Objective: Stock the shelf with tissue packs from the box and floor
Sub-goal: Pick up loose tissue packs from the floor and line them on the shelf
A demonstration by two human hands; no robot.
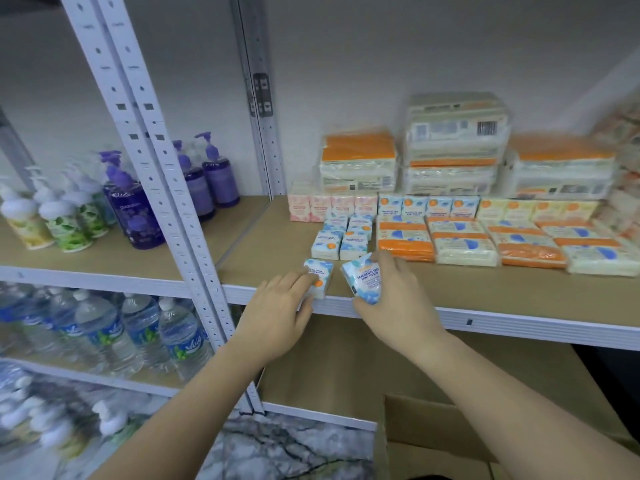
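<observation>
Two small blue-and-white mini tissue packs are at the shelf's front edge point(485, 323). My left hand point(277, 313) rests its fingers on the left pack point(320, 273), which lies on the shelf board. The right pack point(362, 282) is tilted, and my right hand point(394, 306) grips it just above the edge. Behind them several matching packs point(341, 235) sit in a small block. Rows of pink, blue and yellow mini packs point(429, 206) and flat orange and cream packs point(464, 245) fill the shelf further back and right.
Big wrapped tissue bundles point(457, 150) stack against the back wall. An open cardboard box point(426, 434) stands on the floor at lower right. A white upright post point(162, 188) separates a left bay with soap pump bottles point(135, 209) and water bottles point(114, 334).
</observation>
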